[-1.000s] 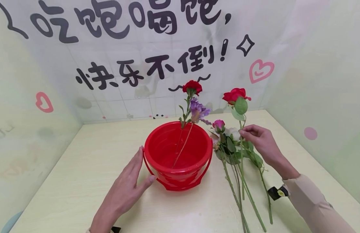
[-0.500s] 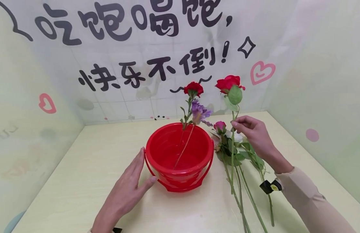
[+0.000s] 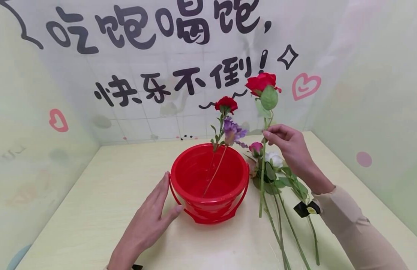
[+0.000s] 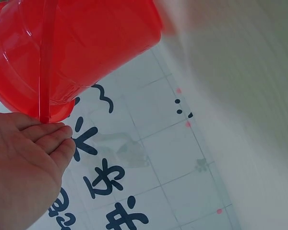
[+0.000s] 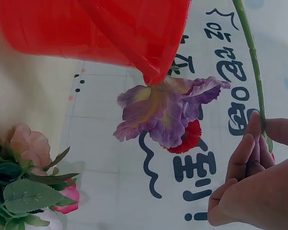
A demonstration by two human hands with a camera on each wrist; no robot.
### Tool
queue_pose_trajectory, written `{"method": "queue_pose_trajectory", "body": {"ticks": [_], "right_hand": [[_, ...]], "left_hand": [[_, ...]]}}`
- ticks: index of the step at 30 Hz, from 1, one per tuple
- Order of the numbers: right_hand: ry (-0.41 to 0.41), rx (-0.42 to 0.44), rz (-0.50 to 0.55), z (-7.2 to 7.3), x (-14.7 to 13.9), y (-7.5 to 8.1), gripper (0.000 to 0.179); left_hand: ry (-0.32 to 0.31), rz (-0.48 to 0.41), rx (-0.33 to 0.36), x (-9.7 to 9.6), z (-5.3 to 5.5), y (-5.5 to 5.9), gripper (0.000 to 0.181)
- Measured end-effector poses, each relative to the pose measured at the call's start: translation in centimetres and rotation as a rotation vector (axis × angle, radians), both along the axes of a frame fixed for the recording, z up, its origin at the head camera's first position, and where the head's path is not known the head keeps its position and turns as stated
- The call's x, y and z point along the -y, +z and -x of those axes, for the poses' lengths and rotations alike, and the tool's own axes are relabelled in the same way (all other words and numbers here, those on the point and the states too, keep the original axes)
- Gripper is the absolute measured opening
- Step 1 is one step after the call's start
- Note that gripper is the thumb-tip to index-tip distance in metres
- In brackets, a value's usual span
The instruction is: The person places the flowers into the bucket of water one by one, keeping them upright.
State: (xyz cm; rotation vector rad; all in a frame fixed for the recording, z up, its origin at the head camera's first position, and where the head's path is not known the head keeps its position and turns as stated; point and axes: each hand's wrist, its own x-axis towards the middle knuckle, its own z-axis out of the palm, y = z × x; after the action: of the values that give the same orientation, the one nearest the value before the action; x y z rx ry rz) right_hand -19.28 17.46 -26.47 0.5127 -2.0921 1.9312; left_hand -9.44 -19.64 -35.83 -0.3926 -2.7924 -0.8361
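Observation:
A red bucket point(image 3: 208, 210) stands on the table, its handle hanging down the front. Inside it lean a red carnation point(image 3: 226, 104) and a purple flower point(image 3: 233, 131), heads above the far rim. My left hand point(image 3: 146, 219) rests its straight fingers on the bucket's left side; the left wrist view shows the fingertips at the handle joint. Thumb and fingers of my right hand point(image 3: 291, 150) pinch the stem of a red rose point(image 3: 261, 84), held upright right of the bucket. In the right wrist view the rose's green stem point(image 5: 257, 72) runs up from the fingertips, its head mostly hidden.
Right of the bucket several flowers lie on the pale table point(image 3: 127, 168), among them a pink rosebud point(image 3: 255, 148) and a white flower point(image 3: 273, 159). Their stems point toward the table's front edge. A printed backdrop point(image 3: 181, 123) stands behind, with side panels left and right.
My right hand has lifted the red rose up and to the left, clear of the lying flowers and closer to the bucket. The left hand stays at the bucket's side.

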Motion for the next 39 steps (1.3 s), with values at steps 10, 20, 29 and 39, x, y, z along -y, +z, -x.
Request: {"method": "queue_pose_trajectory", "body": {"ticks": [10,20,29,39], "right_hand": [[0.012,-0.015,0.087,0.8,1.8,0.0,0.007],[0.032,0.014,0.191,1.5,3.1,0.1,0.010],[0.013,-0.007,0.274,1.8,3.9,0.1,0.009],[-0.015,0.017,0.284,2.2,4.1,0.3,0.011]], "left_hand": [[-0.002,0.001,-0.004,0.0,-0.1,-0.1,0.093],[-0.002,0.003,-0.002,0.0,0.0,-0.1,0.094],[-0.013,0.002,-0.025,0.1,-0.1,-0.2,0.092],[-0.022,-0.001,-0.045,0.2,-0.1,-0.1,0.092]]}}
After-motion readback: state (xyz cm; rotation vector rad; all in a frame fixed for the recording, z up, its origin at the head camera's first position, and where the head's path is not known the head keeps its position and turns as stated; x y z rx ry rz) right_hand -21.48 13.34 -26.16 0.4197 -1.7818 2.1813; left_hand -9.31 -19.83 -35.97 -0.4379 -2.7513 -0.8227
